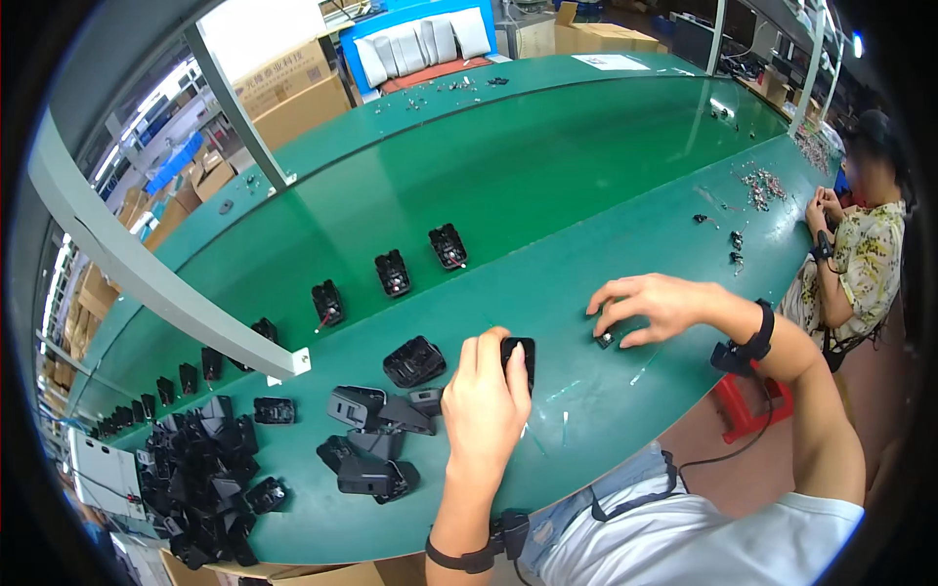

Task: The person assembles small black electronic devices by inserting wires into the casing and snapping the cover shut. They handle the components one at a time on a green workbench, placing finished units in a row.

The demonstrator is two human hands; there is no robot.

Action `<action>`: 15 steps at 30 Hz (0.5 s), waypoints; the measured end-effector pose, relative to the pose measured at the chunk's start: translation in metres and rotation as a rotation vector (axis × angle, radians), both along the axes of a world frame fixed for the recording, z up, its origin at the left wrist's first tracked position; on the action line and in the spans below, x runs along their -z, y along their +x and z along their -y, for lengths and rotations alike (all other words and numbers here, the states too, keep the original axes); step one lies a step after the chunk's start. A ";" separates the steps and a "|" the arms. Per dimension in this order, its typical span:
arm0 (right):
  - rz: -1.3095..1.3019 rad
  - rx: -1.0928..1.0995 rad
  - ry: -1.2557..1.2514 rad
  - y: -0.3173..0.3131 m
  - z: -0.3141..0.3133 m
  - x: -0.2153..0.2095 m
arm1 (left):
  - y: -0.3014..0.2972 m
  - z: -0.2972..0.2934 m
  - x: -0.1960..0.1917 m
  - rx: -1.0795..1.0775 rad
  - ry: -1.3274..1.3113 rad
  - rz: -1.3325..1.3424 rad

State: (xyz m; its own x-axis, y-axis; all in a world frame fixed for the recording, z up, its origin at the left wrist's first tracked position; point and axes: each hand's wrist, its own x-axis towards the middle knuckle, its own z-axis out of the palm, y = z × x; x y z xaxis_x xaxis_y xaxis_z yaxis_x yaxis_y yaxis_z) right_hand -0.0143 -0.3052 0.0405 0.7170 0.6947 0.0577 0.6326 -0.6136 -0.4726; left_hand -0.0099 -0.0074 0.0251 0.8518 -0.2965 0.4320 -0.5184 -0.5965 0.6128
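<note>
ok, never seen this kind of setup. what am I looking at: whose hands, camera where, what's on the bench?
No machine here: these are a person's bare hands, seen from a fisheye camera on their head, so straight edges bend. The left hand holds a black case. The right hand bends over a small dark part; whether it grips it is unclear. On the green bench lie a heap of black housings and open shells in a row. A co-worker sits at right.
</note>
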 end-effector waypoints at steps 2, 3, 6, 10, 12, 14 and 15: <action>0.041 0.019 0.026 -0.001 0.000 0.019 | -0.002 0.007 0.004 0.104 -0.227 -0.197; 0.068 0.025 0.046 0.001 0.001 0.027 | 0.001 0.010 0.016 0.224 -0.320 -0.329; -0.027 0.143 0.166 0.009 -0.015 0.032 | 0.005 0.017 0.032 0.403 -0.750 -0.944; -0.417 0.339 0.528 0.016 -0.032 0.037 | 0.012 0.014 0.032 0.337 -0.773 -0.968; -0.708 0.396 0.864 0.019 -0.044 0.035 | 0.014 0.013 0.032 0.361 -0.743 -0.911; -0.717 0.394 0.981 0.017 -0.059 0.036 | 0.013 0.011 0.033 0.416 -0.764 -0.937; -0.713 0.402 1.038 0.013 -0.065 0.036 | 0.013 0.012 0.032 0.436 -0.784 -0.977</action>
State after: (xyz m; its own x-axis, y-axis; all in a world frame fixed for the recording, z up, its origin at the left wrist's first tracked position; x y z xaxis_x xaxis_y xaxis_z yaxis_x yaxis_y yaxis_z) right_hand -0.0017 -0.2404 0.0043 0.9561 0.2901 -0.0421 -0.0884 0.1483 -0.9850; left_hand 0.0034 -0.0196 -0.0069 0.8074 -0.5779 -0.1191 0.2722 0.1858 0.9441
